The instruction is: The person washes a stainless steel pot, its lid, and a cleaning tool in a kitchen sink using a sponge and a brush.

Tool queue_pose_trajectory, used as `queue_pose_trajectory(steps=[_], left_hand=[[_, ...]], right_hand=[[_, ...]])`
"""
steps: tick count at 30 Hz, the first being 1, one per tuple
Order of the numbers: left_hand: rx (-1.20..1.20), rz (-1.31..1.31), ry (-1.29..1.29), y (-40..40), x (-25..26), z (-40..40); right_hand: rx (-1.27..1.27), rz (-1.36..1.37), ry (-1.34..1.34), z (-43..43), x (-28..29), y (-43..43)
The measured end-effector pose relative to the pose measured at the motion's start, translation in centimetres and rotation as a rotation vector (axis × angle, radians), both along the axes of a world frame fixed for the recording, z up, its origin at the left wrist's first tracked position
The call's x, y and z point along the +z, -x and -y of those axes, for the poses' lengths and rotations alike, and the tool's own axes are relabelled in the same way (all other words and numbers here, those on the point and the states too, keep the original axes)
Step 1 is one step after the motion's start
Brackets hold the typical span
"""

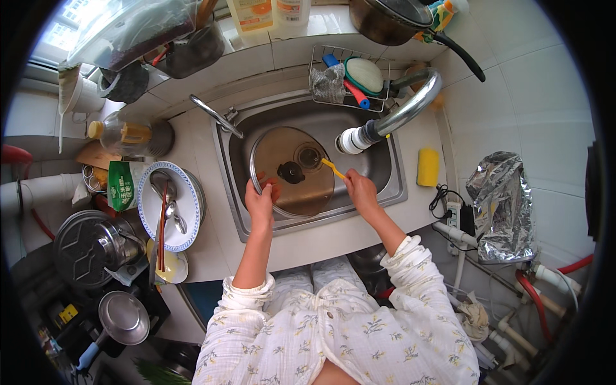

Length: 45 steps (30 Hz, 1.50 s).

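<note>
My left hand (262,197) grips the metal rim of a round, brownish glass pot lid (284,144), with its thumb on the near side. The lid is held within the stainless steel sink (370,168), and its black knob (291,172) faces up. Through the glass shows the drain strainer (309,156). In my right hand (361,191) is a small yellow brush (335,169), like a toothbrush. Its head is at the lid's right edge; whether it touches the glass I cannot tell.
A chrome faucet (216,115) stands at the sink's left; a thick metal spout (414,103) reaches over its right. Behind hangs a wire rack (332,98) with scrubbers. A yellow sponge (428,167) lies right, near a power strip (453,216). Stacked bowls (147,202) with chopsticks stand left.
</note>
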<state>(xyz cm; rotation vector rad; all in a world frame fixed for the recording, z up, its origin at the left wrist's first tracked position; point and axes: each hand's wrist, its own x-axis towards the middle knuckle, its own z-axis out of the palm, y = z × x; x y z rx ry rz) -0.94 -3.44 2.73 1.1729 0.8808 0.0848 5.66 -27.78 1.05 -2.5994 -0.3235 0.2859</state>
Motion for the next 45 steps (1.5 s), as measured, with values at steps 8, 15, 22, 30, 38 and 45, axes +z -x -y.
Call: queue_pose_trajectory(steps=[8,15,22,30,38,45], left_hand=[[-0.036,0.084,0.047,3.0,4.6,1.0],[-0.11,0.094,0.253,5.8,7.6,2.3],[-0.082,0.135,0.34,6.0,9.7,0.9],[-0.27,0.169,0.349,7.2,11.2,2.0],[-0.278,0.16,0.359,6.8,11.7,-0.3],[-0.406,0.199,0.364,6.7,11.6,-0.6]], right_hand=[[0.019,-0.012,0.032,-0.5,2.6,0.8],[0.082,0.115,-0.005,-2.4,5.1,-2.0],[0.11,0.11,0.147,-0.4,10.5,-1.1],[0.184,0.241,-0.021,-0.5,9.8,-1.1],[0.264,0.195,0.171,-0.3,11.9,-2.3],[0.219,0.216,0.076,1.6,12.5,-0.3]])
